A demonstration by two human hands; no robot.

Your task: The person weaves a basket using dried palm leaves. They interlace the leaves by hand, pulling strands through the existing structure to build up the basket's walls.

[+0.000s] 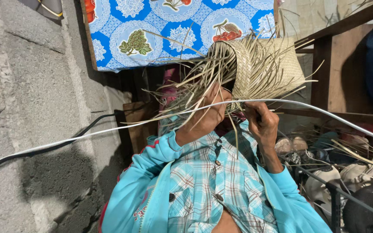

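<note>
Head view: a half-made woven basket of pale dried leaf strips is held up in front of the person's chest, just below the edge of a counter covered with a blue cloth printed with flowers and fruit. The basket's woven body points to the right. Its unfinished rim faces left, and loose strips fan out from it in all directions.

The left hand reaches into this fan at the rim. The strips cross over its fingers, so I cannot tell whether its grip is closed or slack. The right hand sits just under the basket's lower edge. Its fingers are curled in a closed grip, pinching a few of the loose strips.

Both arms are in turquoise jacket sleeves over a checked shirt.

A white cable runs across the picture in front of the hands, and a black cable lies near it on the left over grey concrete.

To the right are a dark wooden frame, more strips, and several shoes on a metal rack.
</note>
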